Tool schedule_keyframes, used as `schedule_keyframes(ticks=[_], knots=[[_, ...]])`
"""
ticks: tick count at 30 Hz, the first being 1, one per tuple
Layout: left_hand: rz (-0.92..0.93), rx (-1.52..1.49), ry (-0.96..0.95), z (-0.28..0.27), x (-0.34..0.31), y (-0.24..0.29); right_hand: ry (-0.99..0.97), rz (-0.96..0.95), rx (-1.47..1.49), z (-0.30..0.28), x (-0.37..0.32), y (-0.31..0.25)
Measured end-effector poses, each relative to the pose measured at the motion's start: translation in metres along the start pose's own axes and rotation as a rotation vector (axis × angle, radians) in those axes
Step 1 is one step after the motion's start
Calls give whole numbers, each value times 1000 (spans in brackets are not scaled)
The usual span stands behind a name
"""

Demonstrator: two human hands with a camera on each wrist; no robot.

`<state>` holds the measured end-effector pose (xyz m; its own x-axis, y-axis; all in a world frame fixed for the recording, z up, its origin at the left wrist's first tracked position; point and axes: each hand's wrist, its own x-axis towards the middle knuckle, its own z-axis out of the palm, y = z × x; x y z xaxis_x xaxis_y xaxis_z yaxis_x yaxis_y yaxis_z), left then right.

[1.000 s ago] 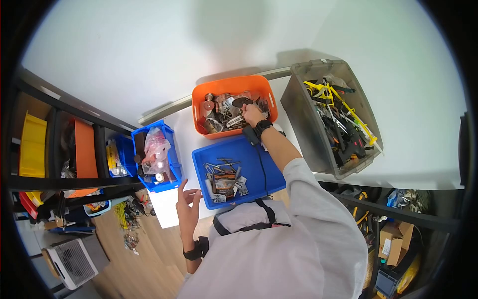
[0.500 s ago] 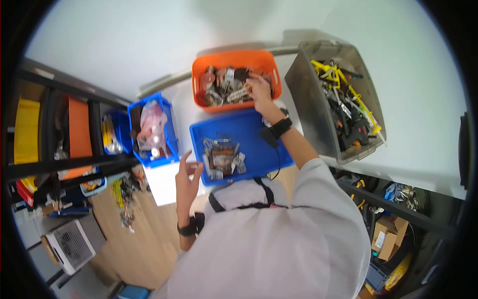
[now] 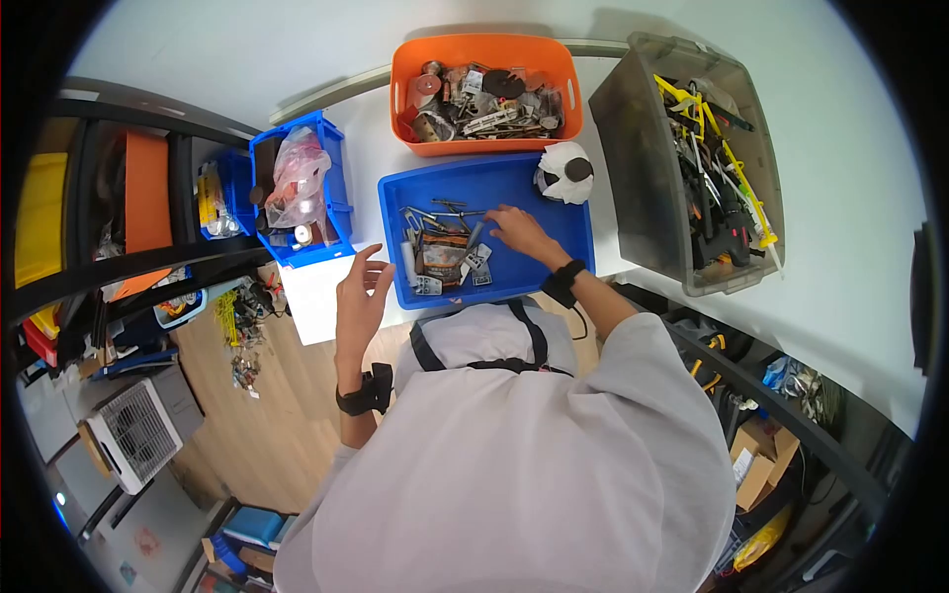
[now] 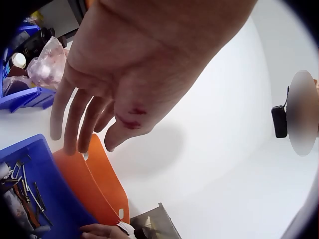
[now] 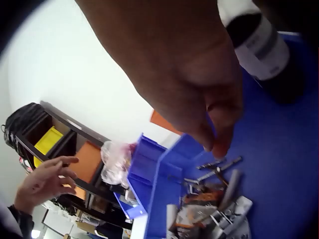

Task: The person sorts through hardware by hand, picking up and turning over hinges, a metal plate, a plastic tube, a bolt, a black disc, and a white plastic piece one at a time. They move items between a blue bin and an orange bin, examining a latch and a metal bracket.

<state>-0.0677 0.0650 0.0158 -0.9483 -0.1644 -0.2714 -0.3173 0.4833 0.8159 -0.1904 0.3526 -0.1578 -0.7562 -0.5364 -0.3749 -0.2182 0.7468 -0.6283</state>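
Note:
My right hand (image 3: pixel 522 233) hovers over the blue tray (image 3: pixel 539 259), fingertips close to several thin metal rods (image 3: pixel 450 210) and a grey tube (image 3: pixel 475 235). In the right wrist view its fingers bend loosely downward, with nothing seen between them. Beside the rods lie an orange-and-clear packet (image 3: pixel 444 254) and small labelled packets (image 3: pixel 477 259). My left hand (image 3: pixel 362 296) is held in the air left of the tray, empty, with fingers loosely spread. A dark-capped bottle wrapped in white (image 3: pixel 565 176) stands in the tray's far right corner.
Behind the tray sits an orange bin (image 3: pixel 484 148) of mixed hardware, including a dark disc (image 3: pixel 504 83). A grey tub (image 3: pixel 643 188) of tools stands at the right. At the left, a blue bin (image 3: pixel 341 188) holds a pinkish plastic bag (image 3: pixel 300 178), near black shelving.
My right hand has left the orange bin, where it was at the dark disc, and come back over the tray. The disc lies in the bin. My left hand stays beside the tray.

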Motion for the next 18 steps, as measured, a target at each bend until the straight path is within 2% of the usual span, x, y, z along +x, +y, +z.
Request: schedule_keyframes(ticks=[1, 2, 4, 14, 16, 18], knots=[[5, -4, 5, 1, -1, -3, 87, -98, -154, 8, 2, 3], [6, 1, 6, 1, -2, -3, 90, -100, -149, 12, 7, 7], [1, 12, 12, 1, -5, -3, -18, -107, -187, 17, 13, 8], [-45, -2, 35, 0, -16, -6, 19, -279, -394, 22, 14, 21], [-24, 19, 40, 0, -16, -8, 28, -392, -484, 18, 14, 31], [-32, 17, 39, 0, -14, -8, -12, -357, -494, 6, 10, 33]])
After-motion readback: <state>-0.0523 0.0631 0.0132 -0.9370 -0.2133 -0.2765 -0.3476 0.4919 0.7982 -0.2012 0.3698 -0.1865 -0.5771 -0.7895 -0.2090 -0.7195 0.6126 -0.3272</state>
